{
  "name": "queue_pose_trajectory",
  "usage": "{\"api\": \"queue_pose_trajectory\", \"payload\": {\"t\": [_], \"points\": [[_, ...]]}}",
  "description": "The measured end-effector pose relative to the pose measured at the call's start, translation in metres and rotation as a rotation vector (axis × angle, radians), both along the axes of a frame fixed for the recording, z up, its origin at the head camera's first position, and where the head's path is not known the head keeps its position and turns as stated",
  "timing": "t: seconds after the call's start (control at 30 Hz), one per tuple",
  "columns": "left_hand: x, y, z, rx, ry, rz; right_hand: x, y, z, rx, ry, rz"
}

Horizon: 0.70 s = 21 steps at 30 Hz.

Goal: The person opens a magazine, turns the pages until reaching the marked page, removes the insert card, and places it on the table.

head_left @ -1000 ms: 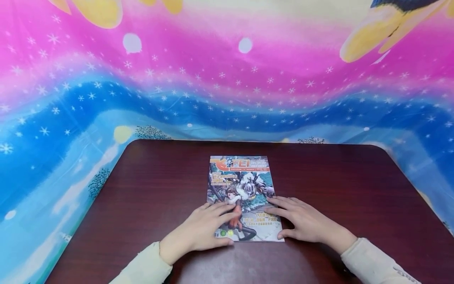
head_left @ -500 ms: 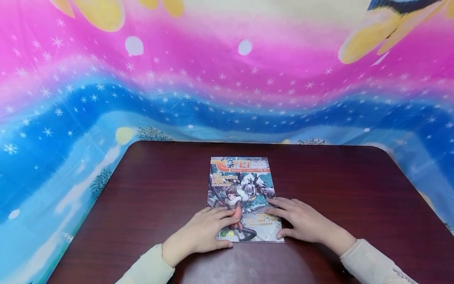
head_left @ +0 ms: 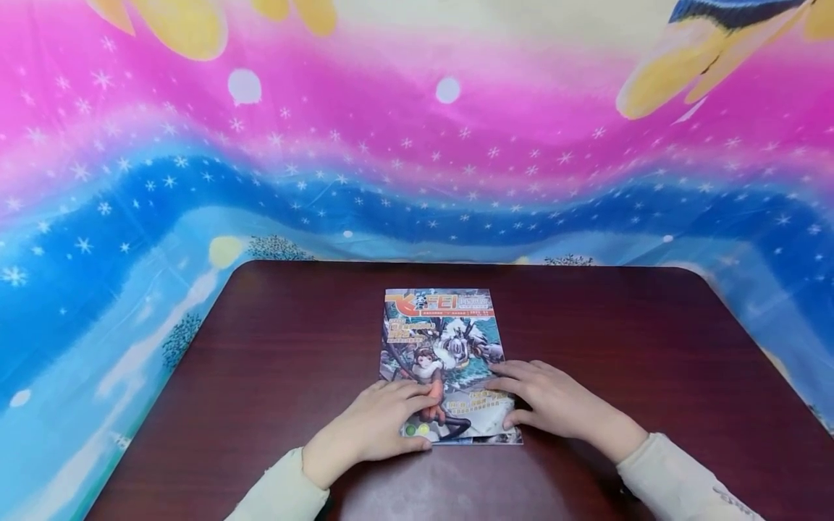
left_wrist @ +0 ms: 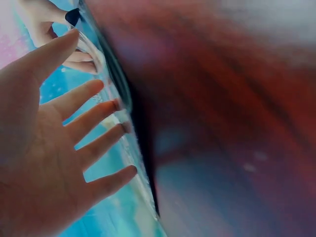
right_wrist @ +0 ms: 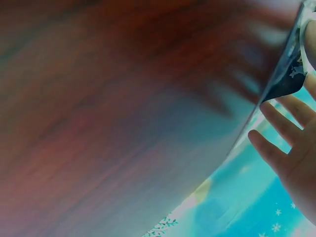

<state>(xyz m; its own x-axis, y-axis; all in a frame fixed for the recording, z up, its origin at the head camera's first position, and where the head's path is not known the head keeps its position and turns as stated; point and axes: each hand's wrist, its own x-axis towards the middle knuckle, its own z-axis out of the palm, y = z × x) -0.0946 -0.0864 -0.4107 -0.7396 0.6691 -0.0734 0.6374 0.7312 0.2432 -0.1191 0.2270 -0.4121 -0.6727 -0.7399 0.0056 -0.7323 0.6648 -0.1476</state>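
A magazine [head_left: 449, 362] with a colourful illustrated cover lies flat on the table, its orange title at the far end. My left hand [head_left: 374, 423] rests on its lower left part, fingers extended over the cover and thumb along the near edge. In the left wrist view that hand [left_wrist: 54, 148] shows its fingers spread, tips at the magazine's edge. My right hand [head_left: 560, 398] is at the right edge, holding the cover's lower right corner between thumb and fingers. This corner is raised a little, and a strip of the page beneath [head_left: 498, 438] shows.
The dark red-brown wooden table [head_left: 274, 340] has rounded far corners. Behind and beside it hangs a pink and blue cloth [head_left: 391, 174] printed with snowflakes, close to the table's far edge.
My right thumb has moved slightly left, and the cover's lower right corner has come up, baring a strip of page below. My left hand has slid slightly toward me, still resting on the magazine.
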Motion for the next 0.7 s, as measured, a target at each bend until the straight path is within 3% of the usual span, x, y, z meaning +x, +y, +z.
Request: {"api": "queue_pose_trajectory", "payload": {"t": [0.13, 0.3, 0.5, 0.7], "points": [[-0.001, 0.004, 0.005, -0.013, -0.038, 0.015, -0.002, -0.005, 0.002, -0.015, 0.026, -0.018], [0.004, 0.006, 0.009, -0.010, -0.093, 0.043, 0.001, -0.012, -0.002, -0.046, -0.026, -0.058], [0.004, 0.016, 0.010, 0.046, -0.055, 0.005, 0.004, -0.012, -0.001, -0.079, -0.055, -0.111], [-0.003, 0.035, 0.020, 0.093, -0.026, -0.044, 0.006, -0.009, 0.006, -0.112, -0.047, -0.157]]}}
